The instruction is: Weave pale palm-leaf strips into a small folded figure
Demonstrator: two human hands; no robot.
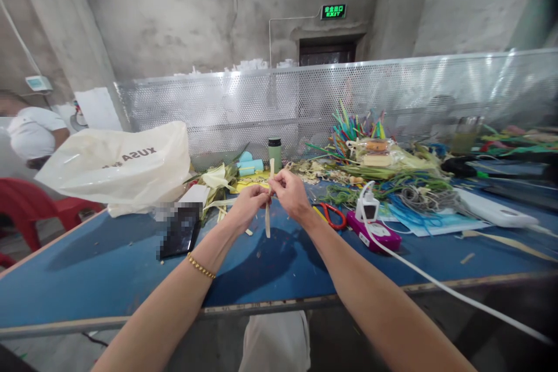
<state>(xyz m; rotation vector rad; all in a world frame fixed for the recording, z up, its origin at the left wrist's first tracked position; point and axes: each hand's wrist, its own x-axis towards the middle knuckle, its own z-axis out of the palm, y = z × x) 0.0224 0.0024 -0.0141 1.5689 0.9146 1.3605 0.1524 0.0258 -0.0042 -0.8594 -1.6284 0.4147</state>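
Reference landmark: green flask [274, 153], standing upright at the back of the blue table [108, 267].

Work piece: pale leaf strip [267, 224], held upright directly in front of the flask; its upper end rises just across the flask body, its lower end hangs free above the table surface.

Grip state: left hand [248, 200], in front of the flask and slightly to its left, has its fingertips pressed together on the strip's middle; right hand [291, 192], in front and slightly to the right, pinches the same section from the opposite side; the two hands touch at the pinch point. A gold bracelet [200, 265] sits on the left wrist.

Progress (a judgement from the strip's form only): the strip reads as one straight length; no fold, knot or woven section can be made out, though the part between the fingers is hidden; shaping appears to be at its start, with nearly all of it left.

Surroundings: loose pale leaves [220, 180] lie just left of the flask; a white plastic bag [122, 165] lies well to its left; red-handled scissors [333, 216] and a magenta power strip [378, 235] lie in front and to its right; a bundle of coloured strips [349, 128] stands to its right.
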